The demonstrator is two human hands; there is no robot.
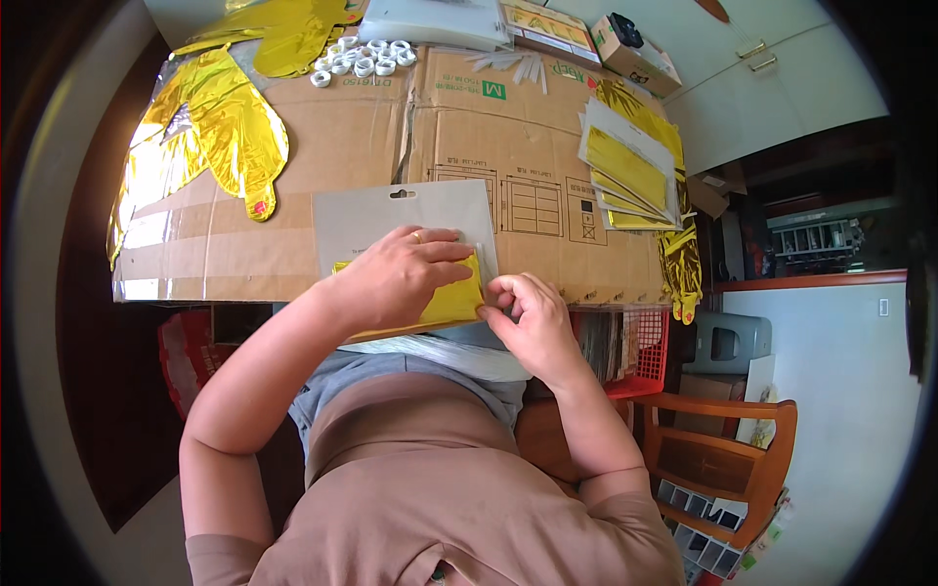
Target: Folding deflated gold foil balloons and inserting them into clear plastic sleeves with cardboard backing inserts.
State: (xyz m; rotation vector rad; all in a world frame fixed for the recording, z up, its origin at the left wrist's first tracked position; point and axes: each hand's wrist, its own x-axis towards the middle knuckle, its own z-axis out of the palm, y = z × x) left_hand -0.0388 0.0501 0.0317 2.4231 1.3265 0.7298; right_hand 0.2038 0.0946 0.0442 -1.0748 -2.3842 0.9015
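A flat clear plastic bag (342, 215) with a hang hole at its top lies at the near edge of the cardboard, in front of me. Folded gold foil (454, 301) shows in its lower part. Across the foil rests my left hand (410, 269), fingers stretched out and pressing down. My right hand (528, 311) pinches the bag's right edge, beside the foil's corner, between thumb and fingertips. The left hand and forearm hide part of the foil.
Flattened cardboard (342, 127) covers the table. Unfolded gold foil balloons (234, 127) lie left, white ribbon rolls (363, 63) at the back. Packed bags (625, 171) are stacked right. A red basket (645, 352) and wooden chair (718, 449) stand near my right side.
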